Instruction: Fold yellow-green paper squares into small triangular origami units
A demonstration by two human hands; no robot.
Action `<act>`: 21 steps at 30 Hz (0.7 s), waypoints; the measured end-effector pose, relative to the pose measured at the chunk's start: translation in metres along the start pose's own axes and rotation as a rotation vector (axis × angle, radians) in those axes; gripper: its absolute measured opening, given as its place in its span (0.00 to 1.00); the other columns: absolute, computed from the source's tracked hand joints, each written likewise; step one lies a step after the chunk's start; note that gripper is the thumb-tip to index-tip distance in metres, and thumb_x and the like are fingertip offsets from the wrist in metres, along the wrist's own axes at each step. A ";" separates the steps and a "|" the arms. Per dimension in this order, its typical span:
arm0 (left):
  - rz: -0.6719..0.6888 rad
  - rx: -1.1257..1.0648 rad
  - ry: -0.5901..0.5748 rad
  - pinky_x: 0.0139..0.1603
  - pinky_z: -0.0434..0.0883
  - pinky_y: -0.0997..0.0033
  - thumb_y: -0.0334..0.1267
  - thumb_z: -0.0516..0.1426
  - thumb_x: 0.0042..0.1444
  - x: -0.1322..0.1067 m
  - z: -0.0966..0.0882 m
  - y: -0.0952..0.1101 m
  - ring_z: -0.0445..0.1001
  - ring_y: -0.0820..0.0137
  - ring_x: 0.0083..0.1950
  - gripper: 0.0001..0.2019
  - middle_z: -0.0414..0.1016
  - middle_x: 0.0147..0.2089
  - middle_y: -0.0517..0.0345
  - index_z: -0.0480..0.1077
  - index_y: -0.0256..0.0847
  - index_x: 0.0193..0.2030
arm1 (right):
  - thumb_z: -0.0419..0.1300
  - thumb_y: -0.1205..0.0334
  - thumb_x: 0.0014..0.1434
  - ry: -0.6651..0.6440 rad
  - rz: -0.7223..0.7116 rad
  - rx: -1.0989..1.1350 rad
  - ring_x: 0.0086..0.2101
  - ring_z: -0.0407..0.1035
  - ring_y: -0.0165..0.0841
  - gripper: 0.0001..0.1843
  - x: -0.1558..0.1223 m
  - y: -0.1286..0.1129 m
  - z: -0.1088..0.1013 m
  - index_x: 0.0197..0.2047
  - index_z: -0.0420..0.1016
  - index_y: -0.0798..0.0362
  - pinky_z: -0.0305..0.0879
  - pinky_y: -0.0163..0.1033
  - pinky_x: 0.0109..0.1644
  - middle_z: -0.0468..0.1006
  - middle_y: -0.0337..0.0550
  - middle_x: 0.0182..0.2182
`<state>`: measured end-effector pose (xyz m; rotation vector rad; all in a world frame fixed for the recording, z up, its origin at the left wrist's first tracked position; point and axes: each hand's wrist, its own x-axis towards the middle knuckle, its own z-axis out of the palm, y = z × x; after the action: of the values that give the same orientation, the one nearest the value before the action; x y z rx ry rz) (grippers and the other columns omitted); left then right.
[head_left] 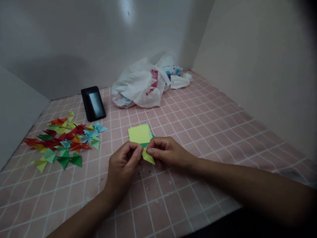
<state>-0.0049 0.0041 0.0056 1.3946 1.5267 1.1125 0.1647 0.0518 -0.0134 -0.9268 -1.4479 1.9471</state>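
My left hand point(123, 165) and my right hand point(166, 152) meet over the pink grid-patterned surface point(188, 132), pinching a yellow-green paper point(138, 134) between thumbs and fingers. A folded corner of that paper point(148, 156) sticks out below my fingertips. Edges of green and pale blue paper show behind the yellow-green sheet, and my fingers hide part of the fold. To the left lies a loose heap of folded paper triangles point(63, 142) in red, green, yellow and blue, apart from both hands.
A black smartphone point(93, 103) lies face up at the back left. Behind the paper stands a crumpled white plastic bag point(137, 86) with tissue-like white items point(178, 81) beside it. Pale walls point(255, 53) enclose the back and sides. Small specks dot the surface near my hands.
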 end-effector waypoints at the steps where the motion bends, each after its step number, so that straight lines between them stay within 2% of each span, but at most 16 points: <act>1: 0.006 0.008 0.005 0.29 0.65 0.73 0.41 0.58 0.58 0.000 0.000 0.000 0.69 0.71 0.26 0.09 0.71 0.24 0.62 0.72 0.41 0.29 | 0.64 0.52 0.58 -0.002 0.005 0.011 0.17 0.58 0.22 0.16 0.000 0.001 0.000 0.29 0.68 0.54 0.53 0.29 0.20 0.67 0.31 0.15; 7: 0.015 0.008 0.017 0.27 0.65 0.74 0.40 0.58 0.59 0.000 0.001 0.000 0.68 0.73 0.24 0.08 0.69 0.22 0.64 0.71 0.41 0.30 | 0.66 0.55 0.57 -0.022 0.024 0.076 0.17 0.60 0.22 0.14 0.000 0.001 0.000 0.30 0.67 0.53 0.54 0.28 0.20 0.68 0.30 0.16; 10: -0.016 -0.078 -0.028 0.26 0.66 0.74 0.42 0.58 0.60 0.001 0.001 0.000 0.68 0.73 0.24 0.09 0.70 0.23 0.64 0.70 0.41 0.31 | 0.66 0.56 0.57 -0.008 0.007 0.053 0.17 0.61 0.23 0.14 -0.001 -0.001 0.001 0.29 0.67 0.54 0.55 0.28 0.21 0.68 0.30 0.16; 13: -0.055 -0.141 -0.076 0.26 0.66 0.75 0.41 0.60 0.58 0.002 0.000 0.001 0.68 0.73 0.25 0.08 0.71 0.25 0.63 0.71 0.40 0.31 | 0.62 0.58 0.61 0.003 -0.017 0.024 0.17 0.60 0.22 0.13 -0.002 -0.003 0.001 0.29 0.67 0.54 0.54 0.28 0.21 0.68 0.31 0.16; 17: -0.003 -0.169 -0.004 0.28 0.67 0.77 0.39 0.60 0.58 0.002 -0.001 -0.001 0.69 0.75 0.25 0.08 0.71 0.23 0.64 0.72 0.40 0.30 | 0.53 0.56 0.68 -0.045 -0.032 0.075 0.16 0.59 0.22 0.17 -0.001 -0.004 0.000 0.28 0.68 0.55 0.51 0.28 0.20 0.69 0.33 0.16; 21: 0.006 -0.219 0.039 0.25 0.67 0.78 0.38 0.60 0.59 0.002 0.000 -0.003 0.69 0.76 0.23 0.07 0.73 0.22 0.65 0.72 0.39 0.31 | 0.54 0.56 0.67 -0.062 -0.032 0.082 0.16 0.58 0.22 0.17 -0.001 0.002 0.000 0.28 0.68 0.55 0.51 0.28 0.19 0.68 0.33 0.16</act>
<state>-0.0063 0.0059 0.0031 1.2352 1.3820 1.2760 0.1653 0.0501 -0.0146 -0.8088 -1.3970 2.0126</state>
